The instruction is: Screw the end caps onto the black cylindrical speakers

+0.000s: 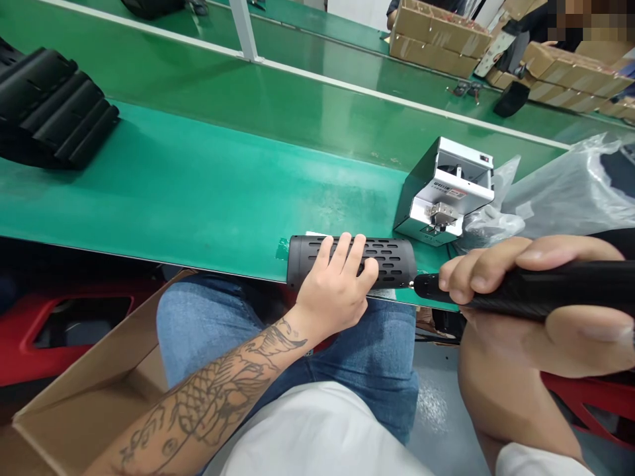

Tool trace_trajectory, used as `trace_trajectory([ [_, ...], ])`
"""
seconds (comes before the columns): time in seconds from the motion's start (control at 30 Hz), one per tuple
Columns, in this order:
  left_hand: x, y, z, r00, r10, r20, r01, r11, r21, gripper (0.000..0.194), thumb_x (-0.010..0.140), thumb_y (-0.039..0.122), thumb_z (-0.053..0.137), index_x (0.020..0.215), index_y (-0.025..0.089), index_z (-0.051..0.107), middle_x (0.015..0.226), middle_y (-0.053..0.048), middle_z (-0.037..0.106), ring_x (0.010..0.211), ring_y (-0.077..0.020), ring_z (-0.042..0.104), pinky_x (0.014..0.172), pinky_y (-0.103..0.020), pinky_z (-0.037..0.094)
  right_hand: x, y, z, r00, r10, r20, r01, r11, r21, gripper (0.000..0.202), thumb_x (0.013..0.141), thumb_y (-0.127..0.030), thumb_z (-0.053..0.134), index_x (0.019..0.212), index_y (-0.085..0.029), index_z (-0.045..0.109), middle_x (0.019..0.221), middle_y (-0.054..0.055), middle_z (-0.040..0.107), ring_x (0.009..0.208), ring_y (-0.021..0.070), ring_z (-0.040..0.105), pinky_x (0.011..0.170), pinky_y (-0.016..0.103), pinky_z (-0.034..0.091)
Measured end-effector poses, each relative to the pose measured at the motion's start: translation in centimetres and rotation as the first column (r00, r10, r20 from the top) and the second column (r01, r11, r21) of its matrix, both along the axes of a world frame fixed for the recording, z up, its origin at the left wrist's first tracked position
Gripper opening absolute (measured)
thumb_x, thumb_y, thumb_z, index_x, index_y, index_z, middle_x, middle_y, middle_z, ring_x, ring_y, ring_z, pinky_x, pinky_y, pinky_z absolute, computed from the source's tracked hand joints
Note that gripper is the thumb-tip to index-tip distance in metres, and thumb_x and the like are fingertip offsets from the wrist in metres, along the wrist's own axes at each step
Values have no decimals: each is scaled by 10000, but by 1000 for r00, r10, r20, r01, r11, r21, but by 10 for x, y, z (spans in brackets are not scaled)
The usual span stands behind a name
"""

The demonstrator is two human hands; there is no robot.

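Note:
A black slotted cylindrical housing lies on its side along the front edge of the green bench. My left hand rests over its middle, the fingers curled across the top and gripping it. At the right, my right hand is wrapped round a black electric screwdriver held level. The screwdriver's tip meets the right end of the housing near its lower edge. A small shiny bit or screw shows at that contact, too small to tell which. Behind the housing stands a silver and black screw feeder.
Black ribbed housings are stacked at the left of the bench. Clear plastic bags lie right of the feeder. An open cardboard box stands by my left leg. Across the line are cardboard cartons and a person.

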State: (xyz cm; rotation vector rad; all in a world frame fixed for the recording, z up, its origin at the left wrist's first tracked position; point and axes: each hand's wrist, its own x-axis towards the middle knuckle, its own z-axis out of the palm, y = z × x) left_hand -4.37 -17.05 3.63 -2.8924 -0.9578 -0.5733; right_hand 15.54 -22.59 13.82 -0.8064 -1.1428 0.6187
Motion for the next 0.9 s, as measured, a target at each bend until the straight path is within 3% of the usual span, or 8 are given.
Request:
trace_trajectory([
  [0.2, 0, 0, -1, 1000, -5, 5, 5, 1000, 22, 430, 916, 260, 616, 1329, 141, 597, 1639, -272, 449, 1539, -464, 419, 1254, -682, 318, -4, 15, -3, 1000, 17, 2, -17, 999, 39, 303, 775, -480, 872, 891, -206, 812, 588, 14, 644, 351, 218, 533, 331, 415, 464],
  [0.37, 0, -1, -1, 999, -6, 35, 7, 1000, -29, 462, 889, 227, 639, 1344, 162, 596, 1660, -252, 432, 1557, -453, 397, 1260, -691, 304, 2, 15, -4, 993, 117, 19, -117, 992, 39, 323, 811, -470, 843, 935, -174, 804, 605, 18, 646, 348, 196, 525, 334, 400, 472],
  [0.6, 1, -1, 0, 1000, 4, 19, -4, 999, -41, 462, 892, 232, 629, 1349, 184, 582, 1673, -237, 420, 1567, -441, 387, 1260, -693, 304, 11, 3, -5, 994, 104, 18, -99, 980, -175, 409, 757, -624, 896, 897, -264, 763, 648, 1, 658, 420, 186, 552, 432, 400, 524],
  [0.8, 0, 0, -1, 1000, -4, 14, 4, 1000, -2, 429, 917, 243, 614, 1335, 151, 581, 1651, -279, 428, 1551, -464, 403, 1257, -689, 308, 2, 13, -13, 979, 196, 51, -195, 980, -36, 358, 811, -547, 866, 919, -217, 778, 607, 20, 620, 398, 185, 538, 390, 377, 478],
  [0.9, 0, 0, -2, 1000, 0, 16, -1, 1000, 25, 419, 927, 247, 604, 1334, 148, 585, 1650, -276, 433, 1544, -465, 413, 1256, -688, 315, -2, 3, -6, 990, 129, 58, -127, 992, -25, 324, 800, -507, 858, 917, -213, 784, 597, 27, 611, 394, 205, 528, 374, 400, 459],
])
